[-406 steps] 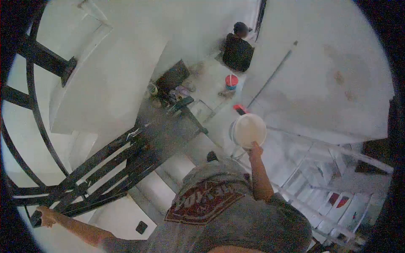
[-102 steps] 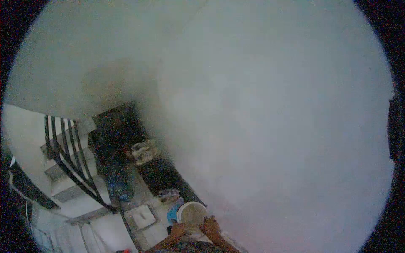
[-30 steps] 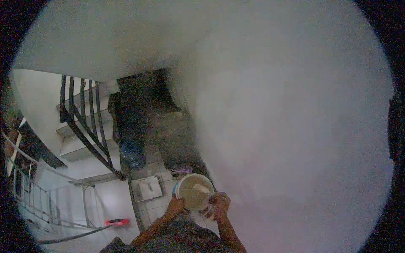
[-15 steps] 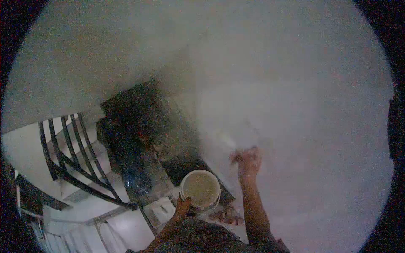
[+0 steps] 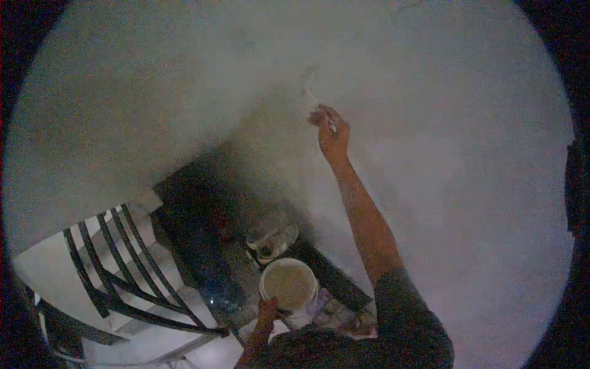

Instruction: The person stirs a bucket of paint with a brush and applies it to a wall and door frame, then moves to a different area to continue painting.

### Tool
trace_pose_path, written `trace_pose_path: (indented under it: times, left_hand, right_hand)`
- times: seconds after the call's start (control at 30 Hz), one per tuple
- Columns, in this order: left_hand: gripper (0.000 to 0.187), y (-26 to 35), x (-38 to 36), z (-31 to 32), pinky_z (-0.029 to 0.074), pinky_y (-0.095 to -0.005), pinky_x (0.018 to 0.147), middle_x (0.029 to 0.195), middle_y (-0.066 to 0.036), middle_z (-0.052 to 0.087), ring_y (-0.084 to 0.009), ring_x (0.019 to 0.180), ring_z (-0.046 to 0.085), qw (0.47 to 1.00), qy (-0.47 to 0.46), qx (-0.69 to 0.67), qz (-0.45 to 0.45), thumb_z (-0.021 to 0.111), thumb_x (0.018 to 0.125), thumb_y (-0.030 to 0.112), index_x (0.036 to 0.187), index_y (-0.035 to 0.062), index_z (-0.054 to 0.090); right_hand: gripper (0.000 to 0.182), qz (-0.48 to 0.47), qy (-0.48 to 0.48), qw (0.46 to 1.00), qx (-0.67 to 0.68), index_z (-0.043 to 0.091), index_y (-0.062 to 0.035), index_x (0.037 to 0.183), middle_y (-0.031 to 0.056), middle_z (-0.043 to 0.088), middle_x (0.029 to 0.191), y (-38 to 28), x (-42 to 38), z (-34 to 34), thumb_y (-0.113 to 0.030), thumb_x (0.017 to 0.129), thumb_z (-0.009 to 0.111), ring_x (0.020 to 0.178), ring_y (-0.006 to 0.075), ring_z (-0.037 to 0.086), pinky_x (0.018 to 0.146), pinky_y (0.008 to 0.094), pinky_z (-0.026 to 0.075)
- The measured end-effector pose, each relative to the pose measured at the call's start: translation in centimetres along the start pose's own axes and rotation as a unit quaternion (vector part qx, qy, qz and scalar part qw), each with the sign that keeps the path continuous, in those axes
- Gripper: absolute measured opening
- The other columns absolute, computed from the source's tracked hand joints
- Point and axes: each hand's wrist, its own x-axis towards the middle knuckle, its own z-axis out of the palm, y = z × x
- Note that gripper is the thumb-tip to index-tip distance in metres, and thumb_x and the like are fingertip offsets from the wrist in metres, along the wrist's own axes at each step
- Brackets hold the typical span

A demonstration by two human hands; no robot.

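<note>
My left hand [image 5: 268, 311] is closed on the rim of a white bucket [image 5: 287, 286], which is held near my body. Pale, creamy material shows inside it. Stretched up against the pale wall, my right hand [image 5: 332, 132] is closed on a slim tool with a pale handle [image 5: 332, 125]. The tool's far end lies close to the wall surface; its kind is too blurred to tell.
Black railing bars [image 5: 132, 246] stand at the left beside white steps [image 5: 157, 320]. Below the wall is a dark area, with a pair of light-coloured shoes [image 5: 270, 241] just beyond the bucket. The wall [image 5: 442, 184] fills the right side.
My right hand has moved up and to the left along the wall, arm more stretched. The bucket stays in my left hand, and the camera view has shifted a little.
</note>
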Motion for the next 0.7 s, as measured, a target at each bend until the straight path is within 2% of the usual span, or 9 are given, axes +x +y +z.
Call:
trace_pose_path:
  times: [0.03, 0.1, 0.13, 0.2, 0.33, 0.4, 0.53, 0.6, 0.7]
  left_hand:
    - [0.067, -1.0, 0.6, -0.9, 0.057, -0.0503, 0.074, 0.12, -0.018, 0.056, -0.0341, 0.094, 0.064, 1.0, 0.021, -0.006, -0.006, 0.064, 0.086, 0.019, 0.142, 0.0067, 0.03]
    - [0.067, -1.9, 1.2, -2.5, 0.057, -0.0502, 0.074, 0.12, -0.018, 0.056, -0.034, 0.095, 0.064, 0.999, 0.032, 0.007, -0.015, 0.064, 0.086, 0.019, 0.142, 0.0068, 0.03]
    - [0.067, -2.6, 1.1, -3.6, 0.057, -0.0501, 0.074, 0.12, -0.018, 0.056, -0.0339, 0.095, 0.064, 0.999, 0.029, 0.02, -0.02, 0.064, 0.086, 0.019, 0.142, 0.0069, 0.03]
    - [0.066, -3.2, 1.6, -4.5, 0.057, -0.05, 0.075, 0.12, -0.018, 0.056, -0.0338, 0.095, 0.064, 0.998, 0.028, 0.048, -0.024, 0.064, 0.086, 0.018, 0.142, 0.0069, 0.03]
    - [0.066, -3.9, 1.9, -5.6, 0.056, -0.0497, 0.075, 0.12, -0.018, 0.056, -0.0336, 0.096, 0.063, 0.994, 0.022, 0.098, -0.048, 0.064, 0.086, 0.017, 0.141, 0.0071, 0.031]
    - [0.066, -3.8, 2.4, -5.6, 0.056, -0.0495, 0.076, 0.12, -0.017, 0.056, -0.0335, 0.097, 0.063, 0.99, 0.021, 0.121, -0.064, 0.064, 0.085, 0.017, 0.141, 0.0072, 0.031]
    - [0.065, -3.5, 3.9, -5.2, 0.056, -0.0492, 0.076, 0.12, -0.017, 0.056, -0.0333, 0.097, 0.063, 0.983, 0.018, 0.158, -0.092, 0.064, 0.085, 0.016, 0.141, 0.0074, 0.032]
    - [0.065, -2.7, 4.2, -4.9, 0.056, -0.0491, 0.077, 0.121, -0.017, 0.056, -0.0332, 0.098, 0.063, 0.979, 0.02, 0.176, -0.102, 0.064, 0.085, 0.016, 0.141, 0.0074, 0.032]
    - [0.065, -3.1, 4.6, -4.7, 0.055, -0.0488, 0.077, 0.121, -0.017, 0.056, -0.0331, 0.099, 0.062, 0.974, 0.021, 0.198, -0.112, 0.064, 0.085, 0.015, 0.141, 0.0076, 0.032]
  right_hand:
    - [0.022, -0.005, 0.003, 1.0, 0.002, 0.061, 0.0033, 0.109, 0.0148, 0.07, 0.088, 0.6, 0.3, 0.4, -0.011, 0.095, 0.052, 0.079, 0.0213, 0.069, 0.071, 0.0327, 0.054]
    - [0.031, 0.035, -0.042, 0.998, -0.032, 0.058, 0.0096, 0.111, 0.0144, 0.069, 0.09, 1.2, 0.8, 1.6, -0.017, 0.098, 0.048, 0.083, 0.0193, 0.066, 0.078, 0.0324, 0.052]
    - [0.031, 0.026, -0.042, 0.998, -0.031, 0.058, 0.0096, 0.111, 0.0144, 0.069, 0.09, 0.8, -0.1, 2.3, -0.017, 0.098, 0.048, 0.083, 0.0193, 0.066, 0.078, 0.0324, 0.052]
    - [0.033, 0.086, -0.052, 0.994, -0.046, 0.059, 0.0085, 0.111, 0.0138, 0.069, 0.089, 1.5, -0.1, 3.0, -0.019, 0.098, 0.048, 0.08, 0.019, 0.065, 0.077, 0.0328, 0.052]
    - [0.026, 0.0, -0.035, 0.998, -0.05, 0.062, 0.0024, 0.108, 0.016, 0.07, 0.088, 2.8, 1.3, 4.0, -0.018, 0.094, 0.054, 0.075, 0.0205, 0.068, 0.068, 0.0327, 0.053]
    - [0.032, 0.044, -0.037, 0.993, -0.107, 0.06, 0.006, 0.112, 0.0138, 0.068, 0.086, 4.0, 2.5, 3.8, -0.021, 0.098, 0.048, 0.083, 0.02, 0.066, 0.077, 0.0323, 0.052]
    - [0.034, 0.0, -0.037, 0.992, -0.119, 0.06, 0.0063, 0.112, 0.0144, 0.069, 0.089, 8.9, 4.5, 4.6, -0.022, 0.098, 0.047, 0.088, 0.0209, 0.066, 0.077, 0.0331, 0.053]
    - [0.033, 0.036, -0.037, 0.977, -0.206, 0.059, 0.0073, 0.113, 0.0146, 0.069, 0.092, 7.1, 5.7, 5.2, -0.02, 0.098, 0.05, 0.091, 0.0212, 0.066, 0.078, 0.0334, 0.053]
    - [0.032, 0.03, -0.016, 0.988, -0.149, 0.059, 0.0066, 0.115, 0.015, 0.07, 0.095, 2.9, 6.4, 2.1, -0.018, 0.097, 0.051, 0.09, 0.0199, 0.067, 0.077, 0.0337, 0.054]
